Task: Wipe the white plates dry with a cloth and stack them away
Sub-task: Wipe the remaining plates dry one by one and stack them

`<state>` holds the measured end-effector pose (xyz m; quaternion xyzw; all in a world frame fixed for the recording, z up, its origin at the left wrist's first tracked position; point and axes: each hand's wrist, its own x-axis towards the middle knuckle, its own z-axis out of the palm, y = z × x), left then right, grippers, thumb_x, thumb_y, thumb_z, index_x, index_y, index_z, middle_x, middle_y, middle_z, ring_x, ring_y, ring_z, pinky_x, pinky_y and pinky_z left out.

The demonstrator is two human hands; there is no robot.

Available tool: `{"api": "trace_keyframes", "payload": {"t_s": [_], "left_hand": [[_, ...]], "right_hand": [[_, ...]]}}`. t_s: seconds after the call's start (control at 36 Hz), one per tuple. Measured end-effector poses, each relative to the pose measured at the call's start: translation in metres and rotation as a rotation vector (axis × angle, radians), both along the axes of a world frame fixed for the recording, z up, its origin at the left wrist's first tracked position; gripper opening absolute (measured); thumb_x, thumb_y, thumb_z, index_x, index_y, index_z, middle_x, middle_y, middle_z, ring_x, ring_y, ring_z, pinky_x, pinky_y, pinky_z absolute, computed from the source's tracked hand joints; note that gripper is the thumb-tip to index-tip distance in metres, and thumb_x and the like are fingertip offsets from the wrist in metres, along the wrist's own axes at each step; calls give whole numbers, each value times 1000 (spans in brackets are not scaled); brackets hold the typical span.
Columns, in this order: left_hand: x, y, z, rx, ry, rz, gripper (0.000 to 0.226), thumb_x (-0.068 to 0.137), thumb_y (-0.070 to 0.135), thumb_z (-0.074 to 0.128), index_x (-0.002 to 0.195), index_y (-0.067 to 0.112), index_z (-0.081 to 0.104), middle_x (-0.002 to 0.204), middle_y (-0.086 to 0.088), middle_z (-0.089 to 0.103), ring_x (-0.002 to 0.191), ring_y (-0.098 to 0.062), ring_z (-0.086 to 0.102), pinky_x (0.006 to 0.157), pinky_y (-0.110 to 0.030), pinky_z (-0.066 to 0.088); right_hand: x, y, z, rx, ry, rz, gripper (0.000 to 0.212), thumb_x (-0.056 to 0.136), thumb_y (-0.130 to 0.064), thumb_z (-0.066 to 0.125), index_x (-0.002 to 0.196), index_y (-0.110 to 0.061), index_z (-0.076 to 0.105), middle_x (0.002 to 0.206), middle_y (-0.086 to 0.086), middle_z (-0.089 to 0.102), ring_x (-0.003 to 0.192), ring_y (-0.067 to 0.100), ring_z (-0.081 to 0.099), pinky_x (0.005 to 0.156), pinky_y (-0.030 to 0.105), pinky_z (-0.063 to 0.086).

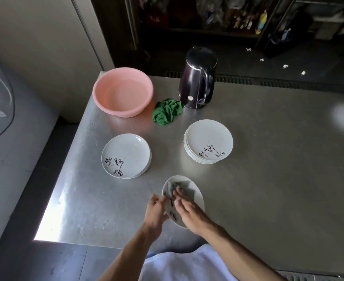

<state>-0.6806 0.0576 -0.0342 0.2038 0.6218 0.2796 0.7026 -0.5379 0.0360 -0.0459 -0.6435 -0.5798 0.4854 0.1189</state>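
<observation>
While the left hand (pixel 156 209) is gripping the white plate (pixel 198 199) by its left rim, fingers curled round the edge, the right hand (pixel 189 211) is pressing a grey cloth (pixel 184 189) onto its face, fingers straight and close together. That plate is tilting just above the desk (pixel 268 159) near the front edge, with bare steel lying open to the right. Farther back, a left stack (pixel 126 151) and a right stack (pixel 209 140) of plates are sitting well apart. A pink basin (pixel 122 92) is standing at the far-left corner; whether it is holding water I cannot tell. A green cloth (pixel 167 111) is lying between it and a black kettle (pixel 197 78). Black brush characters are showing on the plates, but they are unreadable.
</observation>
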Motion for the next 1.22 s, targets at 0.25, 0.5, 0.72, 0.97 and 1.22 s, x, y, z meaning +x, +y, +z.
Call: {"api": "trace_keyframes", "payload": {"t_s": [0.25, 0.5, 0.72, 0.97, 1.22], "left_hand": [[-8, -7, -5, 34, -23, 49, 27, 103, 5, 51, 125, 20, 59, 97, -13, 72, 93, -33, 68, 66, -39, 59], [-7, 11, -4, 70, -11, 92, 40, 104, 9, 41, 133, 23, 65, 113, -13, 75, 101, -28, 71, 65, -34, 60], [-5, 27, 9, 136, -166, 6, 34, 108, 40, 50, 131, 22, 66, 112, -13, 75, 99, -24, 74, 81, -33, 60], [-8, 7, -19, 2, -4, 29, 33, 111, 34, 42, 115, 10, 65, 114, -6, 70, 106, -21, 65, 91, -39, 51], [-16, -4, -13, -16, -164, 51, 22, 109, 31, 48, 105, 15, 62, 94, -5, 69, 82, -17, 66, 75, -34, 55]], "right_hand": [[24, 11, -18, -118, -402, 89, 64, 108, -41, 19, 158, -3, 4, 166, 16, -7, 154, 24, -8, 122, 35, -7], [4, -17, 11, 144, -307, 369, 70, 105, -43, 37, 158, -5, 12, 167, 12, -1, 154, 19, -4, 113, 17, -20], [-1, -6, 33, 455, -275, 56, 50, 98, -10, 49, 147, -18, 47, 146, 0, 53, 133, 16, 49, 109, 28, 41], [31, 19, 61, 165, 239, -615, 10, 96, -16, 62, 105, -18, 67, 92, -2, 71, 80, 11, 63, 68, 24, 54], [51, 17, 27, 15, 254, -1090, 13, 98, -12, 58, 97, -4, 68, 73, 4, 63, 64, 18, 56, 65, 28, 46]]}}
